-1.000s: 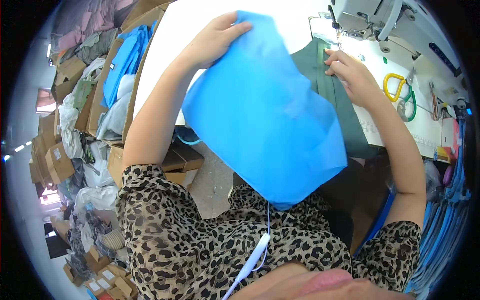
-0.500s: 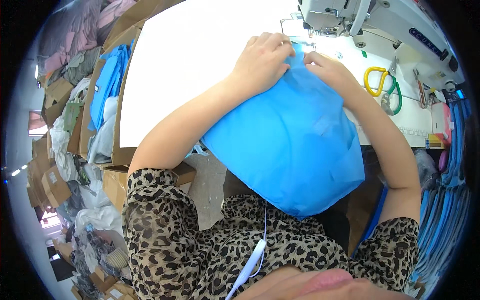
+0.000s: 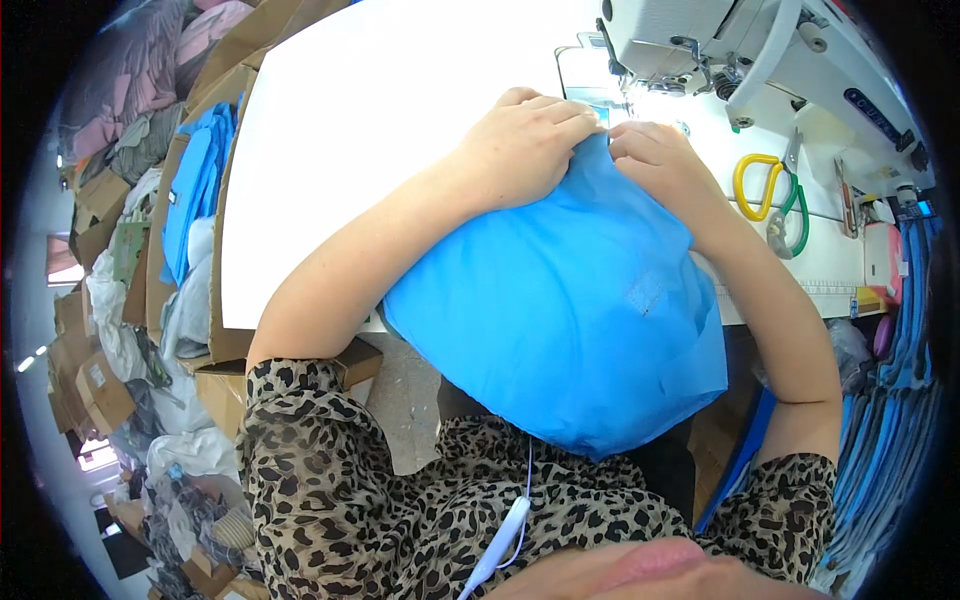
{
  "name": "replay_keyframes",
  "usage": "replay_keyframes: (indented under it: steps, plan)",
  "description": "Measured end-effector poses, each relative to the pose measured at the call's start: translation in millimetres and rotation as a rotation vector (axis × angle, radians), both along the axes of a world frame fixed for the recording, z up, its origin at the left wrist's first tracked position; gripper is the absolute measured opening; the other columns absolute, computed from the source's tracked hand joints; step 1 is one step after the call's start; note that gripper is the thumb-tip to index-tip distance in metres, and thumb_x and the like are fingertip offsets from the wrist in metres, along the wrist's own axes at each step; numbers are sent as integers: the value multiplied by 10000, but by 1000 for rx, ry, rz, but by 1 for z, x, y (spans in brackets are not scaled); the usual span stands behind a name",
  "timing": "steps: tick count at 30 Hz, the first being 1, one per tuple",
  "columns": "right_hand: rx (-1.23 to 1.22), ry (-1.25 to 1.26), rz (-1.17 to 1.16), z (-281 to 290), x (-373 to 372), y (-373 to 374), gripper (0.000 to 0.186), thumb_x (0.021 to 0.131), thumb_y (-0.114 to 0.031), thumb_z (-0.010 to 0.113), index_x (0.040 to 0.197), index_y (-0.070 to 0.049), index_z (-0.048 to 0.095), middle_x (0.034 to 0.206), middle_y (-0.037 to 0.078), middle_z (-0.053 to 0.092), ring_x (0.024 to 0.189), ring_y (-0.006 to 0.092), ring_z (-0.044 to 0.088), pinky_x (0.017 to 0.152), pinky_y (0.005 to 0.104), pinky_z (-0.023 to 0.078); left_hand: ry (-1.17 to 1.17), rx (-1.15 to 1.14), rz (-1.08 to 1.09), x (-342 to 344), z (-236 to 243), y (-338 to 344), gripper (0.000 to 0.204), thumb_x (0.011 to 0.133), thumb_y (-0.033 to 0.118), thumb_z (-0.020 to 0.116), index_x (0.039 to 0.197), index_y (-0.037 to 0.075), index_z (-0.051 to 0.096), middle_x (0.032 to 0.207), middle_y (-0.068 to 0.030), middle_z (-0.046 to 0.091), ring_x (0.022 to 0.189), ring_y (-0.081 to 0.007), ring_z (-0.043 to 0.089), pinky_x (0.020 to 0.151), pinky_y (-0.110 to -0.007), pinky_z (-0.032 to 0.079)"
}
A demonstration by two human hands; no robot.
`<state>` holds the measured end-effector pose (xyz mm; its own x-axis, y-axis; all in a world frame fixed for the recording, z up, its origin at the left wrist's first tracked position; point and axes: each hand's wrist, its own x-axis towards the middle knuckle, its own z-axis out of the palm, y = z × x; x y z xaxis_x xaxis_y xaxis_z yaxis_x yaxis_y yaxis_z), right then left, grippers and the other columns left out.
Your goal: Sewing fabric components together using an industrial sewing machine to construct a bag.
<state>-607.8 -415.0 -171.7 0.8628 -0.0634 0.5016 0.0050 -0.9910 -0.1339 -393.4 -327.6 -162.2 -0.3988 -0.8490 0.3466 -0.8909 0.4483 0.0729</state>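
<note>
A large blue fabric piece (image 3: 540, 310) hangs over the front edge of the white sewing table (image 3: 320, 150) toward my lap. Its top lies under the white sewing machine's head (image 3: 670, 40), near the presser foot. My left hand (image 3: 528, 148) rests on that top end with fingers bent together, pressing or gripping it. Just right of it, my right hand (image 3: 650, 160) holds the same fabric with curled fingers. The fingertips of both are close together and partly hidden. The dark green fabric from earlier is covered or out of sight.
Yellow-handled scissors (image 3: 757, 185) and green-handled scissors (image 3: 797, 215) lie at right beside tweezers (image 3: 848, 200) and a pink object (image 3: 882, 262). Cardboard boxes (image 3: 100, 380) with blue garments (image 3: 195, 180) and heaped cloth stand at left. Blue cloth strips (image 3: 885, 450) hang at lower right.
My left hand has brought the blue fabric down and rightward to the machine, over where the green fabric was. My right hand has left the green fabric and now grips the blue beside it.
</note>
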Motion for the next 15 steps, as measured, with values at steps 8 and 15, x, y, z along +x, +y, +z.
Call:
replay_keyframes:
  steps: [8,15]
  plan:
    - [63,100,-28,6,-3,3,215,752,-116,615,958,-75,571,1053,57,575,1087,233,548,933,373,439,26,13,-15,0,3,2,370,845,38,595,1202,116,653,1278,-48,610,1172,-233,572,1082,-423,358]
    - [51,35,-22,3,-3,3,205,753,-99,619,951,-74,572,1047,60,574,1062,243,552,916,352,460,30,30,-33,-1,6,2,369,841,24,589,1197,97,656,1292,-64,594,1178,-238,564,1096,-414,349]
